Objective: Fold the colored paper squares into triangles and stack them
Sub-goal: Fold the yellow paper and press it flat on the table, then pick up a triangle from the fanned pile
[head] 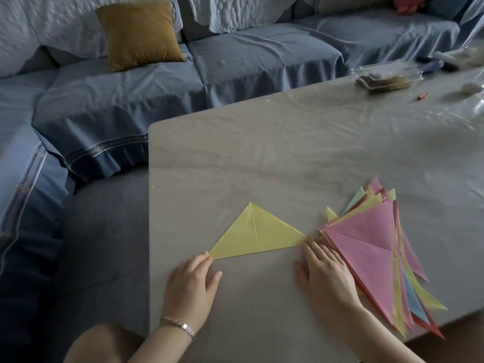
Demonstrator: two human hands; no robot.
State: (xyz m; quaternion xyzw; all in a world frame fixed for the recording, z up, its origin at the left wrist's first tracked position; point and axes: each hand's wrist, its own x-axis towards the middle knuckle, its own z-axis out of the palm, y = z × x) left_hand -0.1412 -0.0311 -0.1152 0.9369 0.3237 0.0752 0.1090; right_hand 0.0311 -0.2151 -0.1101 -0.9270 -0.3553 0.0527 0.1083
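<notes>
A yellow paper triangle (255, 231) lies flat on the table, with a crease running from its top point down to its long edge. My left hand (191, 286) touches its left corner with the fingertips. My right hand (327, 273) touches its right corner, fingers straight and flat on the table. Just right of that hand sits a fanned stack of folded triangles (372, 244), pink on top, with yellow, blue, green and red edges showing beneath.
The table (288, 153) has a plastic cover; its left edge runs down from a rounded corner. At the far right stand a clear plastic box (387, 76), a small red item (423, 96) and other clutter. A blue sofa with a mustard cushion (140, 32) lies beyond.
</notes>
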